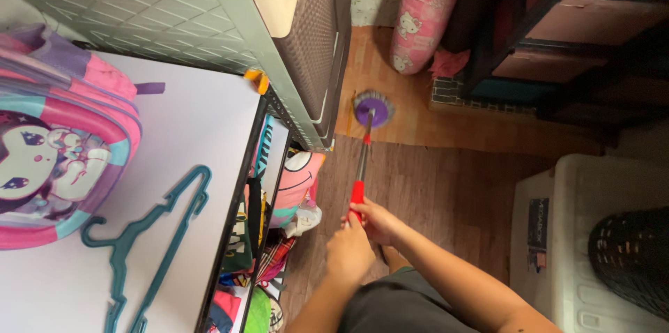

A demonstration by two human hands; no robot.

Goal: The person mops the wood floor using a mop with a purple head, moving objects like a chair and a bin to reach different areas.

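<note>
I hold a mop by its red-and-silver handle. Its round purple head with a grey fringe rests on the wooden floor, far from me, beside the corner of a green cabinet. My right hand grips the red part of the handle higher up. My left hand is closed around the handle just below it, nearer my body. Both forearms reach forward over my dark shorts.
A white shelf top on the left carries a pink backpack and a teal hanger. Clothes fill the shelves below. A pink bolster leans at the back. On the right stand a white plastic box, a black basket and dark furniture.
</note>
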